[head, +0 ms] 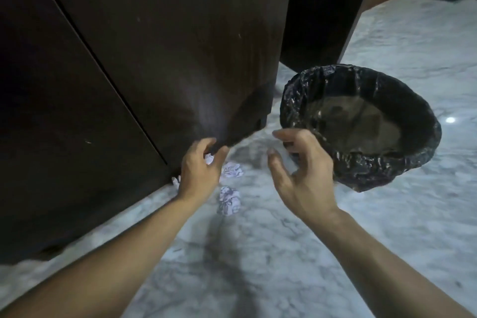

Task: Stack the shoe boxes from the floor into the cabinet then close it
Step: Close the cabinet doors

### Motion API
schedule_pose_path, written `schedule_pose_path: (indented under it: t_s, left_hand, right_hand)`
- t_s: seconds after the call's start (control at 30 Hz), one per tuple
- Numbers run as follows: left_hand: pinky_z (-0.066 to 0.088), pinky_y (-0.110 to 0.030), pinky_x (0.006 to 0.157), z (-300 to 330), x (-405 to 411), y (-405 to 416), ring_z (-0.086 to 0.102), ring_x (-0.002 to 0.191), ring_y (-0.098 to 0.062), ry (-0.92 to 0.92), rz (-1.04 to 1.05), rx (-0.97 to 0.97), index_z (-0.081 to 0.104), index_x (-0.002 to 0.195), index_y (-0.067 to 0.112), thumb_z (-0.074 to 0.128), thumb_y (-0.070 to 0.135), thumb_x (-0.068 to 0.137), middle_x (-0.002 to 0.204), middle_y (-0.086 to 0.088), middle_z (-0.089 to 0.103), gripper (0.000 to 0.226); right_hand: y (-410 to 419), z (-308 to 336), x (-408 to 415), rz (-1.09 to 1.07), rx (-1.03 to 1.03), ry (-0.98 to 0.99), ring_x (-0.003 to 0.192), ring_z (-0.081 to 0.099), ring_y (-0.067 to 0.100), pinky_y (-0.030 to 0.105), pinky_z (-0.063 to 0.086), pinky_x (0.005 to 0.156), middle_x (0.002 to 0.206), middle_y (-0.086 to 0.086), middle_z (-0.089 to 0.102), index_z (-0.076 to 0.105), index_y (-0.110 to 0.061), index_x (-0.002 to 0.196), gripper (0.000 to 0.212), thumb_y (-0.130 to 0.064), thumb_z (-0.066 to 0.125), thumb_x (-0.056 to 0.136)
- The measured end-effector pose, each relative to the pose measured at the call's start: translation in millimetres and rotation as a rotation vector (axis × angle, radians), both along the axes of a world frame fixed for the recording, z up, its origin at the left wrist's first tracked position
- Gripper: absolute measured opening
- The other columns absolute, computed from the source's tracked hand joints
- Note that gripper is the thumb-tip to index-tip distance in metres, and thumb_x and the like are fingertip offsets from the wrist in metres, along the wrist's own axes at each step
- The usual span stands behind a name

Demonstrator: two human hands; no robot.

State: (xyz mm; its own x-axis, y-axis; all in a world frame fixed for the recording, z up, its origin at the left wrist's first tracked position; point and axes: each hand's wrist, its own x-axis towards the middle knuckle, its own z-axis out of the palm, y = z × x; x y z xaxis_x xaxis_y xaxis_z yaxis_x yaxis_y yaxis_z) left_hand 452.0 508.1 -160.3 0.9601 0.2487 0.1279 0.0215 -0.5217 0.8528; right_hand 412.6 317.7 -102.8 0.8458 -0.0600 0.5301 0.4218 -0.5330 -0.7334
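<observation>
The left hand [198, 168] reaches with loosely spread fingers, holding nothing, toward a crumpled paper ball [209, 158] at the foot of the dark wooden cabinet [144, 64], whose doors are closed. The right hand [302, 173], fingers curved and apart, also holds nothing, just beside a bin lined with a black bag [361, 126]. Two more paper balls [229, 201] lie on the marble floor [284, 253]. No shoe boxes show.

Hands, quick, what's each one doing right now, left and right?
Left hand: open, fingers loosely curved, holding nothing.
Right hand: open, fingers spread, holding nothing.
</observation>
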Motion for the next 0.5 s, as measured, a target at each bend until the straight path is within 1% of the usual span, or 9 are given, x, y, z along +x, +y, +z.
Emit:
schedule_pose_path:
  t_s: [0.07,0.13,0.17,0.2,0.23,0.27,0.33,0.4,0.5]
  left_hand:
    - [0.049,-0.037,0.093,-31,-19,27,0.062,0.104,-0.029,0.045,0.036,0.090,0.063,0.118,0.006,0.072,0.030,0.081,0.111,-0.011,0.066,0.045]
    - [0.039,-0.028,0.098,-53,-37,47,0.055,0.114,-0.030,0.105,0.033,0.186,0.057,0.126,0.003,0.076,0.019,0.080,0.119,-0.013,0.060,0.053]
    - [0.035,-0.024,0.098,-61,-44,55,0.052,0.117,-0.029,0.111,0.020,0.236,0.054,0.129,0.002,0.076,0.021,0.079,0.122,-0.013,0.058,0.058]
    - [0.034,-0.024,0.098,-68,-49,63,0.050,0.118,-0.028,0.098,0.004,0.293,0.052,0.131,0.002,0.073,0.029,0.079,0.124,-0.013,0.056,0.062]
    - [0.035,-0.027,0.100,-76,-51,69,0.049,0.117,-0.029,0.079,-0.015,0.358,0.051,0.132,0.002,0.067,0.039,0.078,0.125,-0.013,0.055,0.067]
    - [0.037,-0.033,0.101,-83,-52,75,0.047,0.118,-0.030,0.069,-0.039,0.428,0.049,0.133,0.002,0.061,0.046,0.077,0.128,-0.014,0.054,0.072]
    - [0.039,-0.044,0.103,-95,-51,83,0.043,0.123,-0.033,0.083,-0.109,0.556,0.044,0.139,0.004,0.056,0.051,0.076,0.137,-0.017,0.047,0.079]
    - [0.037,-0.048,0.107,-104,-49,86,0.040,0.128,-0.035,0.100,-0.211,0.655,0.039,0.145,0.008,0.057,0.053,0.077,0.146,-0.017,0.039,0.083]
    - [0.031,-0.049,0.111,-118,-41,88,0.033,0.133,-0.035,0.090,-0.304,0.746,0.035,0.148,0.011,0.052,0.059,0.080,0.152,-0.016,0.031,0.085]
  right_hand:
    - [18,-26,-1,0.065,-0.090,0.079,0.099,0.062,0.020,0.035,0.051,0.084,0.103,0.001,0.066,0.066,-0.009,0.107,0.025,-0.016,0.067,0.083]
    - [29,-55,-3,0.123,-0.193,0.197,0.102,0.061,0.021,0.033,0.049,0.087,0.108,0.001,0.064,0.065,-0.011,0.110,0.032,-0.023,0.067,0.081]
    - [34,-69,-3,0.152,-0.246,0.264,0.105,0.060,0.023,0.033,0.049,0.089,0.113,0.002,0.063,0.063,-0.010,0.113,0.038,-0.028,0.067,0.080]
    - [38,-82,-3,0.179,-0.308,0.322,0.110,0.057,0.025,0.035,0.049,0.092,0.121,0.005,0.060,0.061,-0.010,0.118,0.048,-0.036,0.067,0.079]
    - [42,-95,-3,0.204,-0.381,0.378,0.118,0.054,0.028,0.038,0.049,0.096,0.131,0.008,0.055,0.057,-0.011,0.125,0.060,-0.045,0.066,0.076]
    - [45,-107,-2,0.232,-0.460,0.433,0.128,0.047,0.031,0.041,0.046,0.102,0.142,0.010,0.046,0.051,-0.012,0.133,0.074,-0.054,0.065,0.073]
    - [52,-121,2,0.292,-0.593,0.574,0.145,0.022,0.031,0.042,0.031,0.114,0.160,0.011,0.018,0.034,-0.017,0.147,0.099,-0.064,0.070,0.068]
    - [57,-133,11,0.316,-0.696,0.642,0.151,-0.001,0.027,0.042,0.016,0.121,0.164,0.008,-0.006,0.017,-0.021,0.154,0.119,-0.068,0.075,0.062]
    - [63,-148,32,0.309,-0.784,0.629,0.150,-0.017,0.026,0.048,0.006,0.122,0.161,0.007,-0.023,0.001,-0.025,0.156,0.131,-0.075,0.072,0.058]
